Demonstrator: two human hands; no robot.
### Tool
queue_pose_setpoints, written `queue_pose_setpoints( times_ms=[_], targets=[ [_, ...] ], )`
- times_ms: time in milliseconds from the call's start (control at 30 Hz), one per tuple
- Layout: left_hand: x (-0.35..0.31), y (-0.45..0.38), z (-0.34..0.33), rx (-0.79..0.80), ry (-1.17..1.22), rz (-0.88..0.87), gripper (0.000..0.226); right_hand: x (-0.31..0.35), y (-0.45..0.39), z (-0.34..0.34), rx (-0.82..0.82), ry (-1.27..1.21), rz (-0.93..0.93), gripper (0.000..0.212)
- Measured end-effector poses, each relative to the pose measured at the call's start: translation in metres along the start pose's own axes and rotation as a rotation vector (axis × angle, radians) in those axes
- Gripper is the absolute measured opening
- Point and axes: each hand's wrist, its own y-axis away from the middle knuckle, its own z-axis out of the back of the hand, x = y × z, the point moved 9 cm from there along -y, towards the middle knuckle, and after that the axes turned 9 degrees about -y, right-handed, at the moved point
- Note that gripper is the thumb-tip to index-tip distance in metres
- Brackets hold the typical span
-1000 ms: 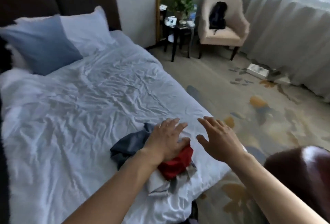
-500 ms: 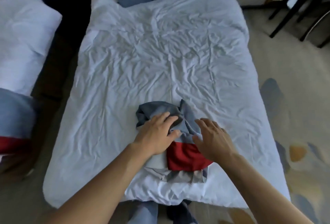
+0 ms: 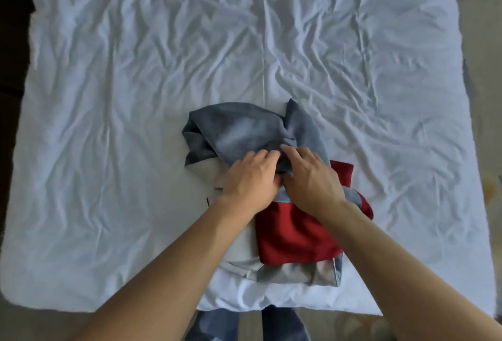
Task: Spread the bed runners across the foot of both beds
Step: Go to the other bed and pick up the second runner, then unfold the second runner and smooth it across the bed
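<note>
A bunched bed runner [image 3: 244, 134] lies on the near middle of a bed [image 3: 135, 96] covered by a wrinkled white duvet, close to the foot edge and not spread out. The runner is a crumpled heap of several colours: a blue-grey fold rises at the far side, a flat red panel [image 3: 293, 237] lies on the near right, and a pale grey-white part shows on the left and along the near edge. No label, brand mark or writing can be read on the cloth or the bedding. Both hands are on the heap, side by side and touching each other. The left hand [image 3: 248, 180] lies palm down with its fingers curled into the blue-grey fold, gripping the fabric. The right hand [image 3: 312, 177] lies just to its right, fingers bent over the same fold and its thumb tucked under the cloth, pinching it. Both forearms reach in from the near edge, bare. A long crease runs down the middle of the duvet from the far side to the heap. Patterned carpet [image 3: 486, 188] shows along the right side, and dark floor on the left.
</note>
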Motion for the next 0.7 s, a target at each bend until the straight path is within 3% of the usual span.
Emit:
queue_pose_setpoints(
  times_ms=[133, 333, 433, 500, 600, 700],
  targets=[
    [0.013, -0.009, -0.013, -0.082, 0.027, -0.017, 0.031, -0.017, -0.007, -0.004, -0.136, 0.029, -0.006, 0.009],
    [0.08, -0.012, 0.002, -0.254, 0.068, 0.101, 0.032, -0.085, 0.002, 0.023, -0.229, 0.033, -0.332, 0.015],
    [0.106, -0.015, 0.002, -0.258, 0.025, 0.131, 0.035, -0.103, 0.005, 0.036, -0.241, 0.027, -0.433, 0.015],
    [0.109, -0.019, 0.002, -0.265, 0.017, 0.121, 0.027, -0.088, -0.001, 0.04, -0.276, 0.012, -0.369, 0.021],
    [0.101, -0.024, 0.005, -0.31, 0.017, 0.116, 0.012, -0.033, -0.014, 0.04, -0.391, -0.014, -0.123, 0.036],
    [0.101, -0.025, 0.007, -0.369, 0.029, 0.124, 0.015, 0.034, -0.032, 0.019, -0.386, -0.014, 0.106, 0.037]
  ],
)
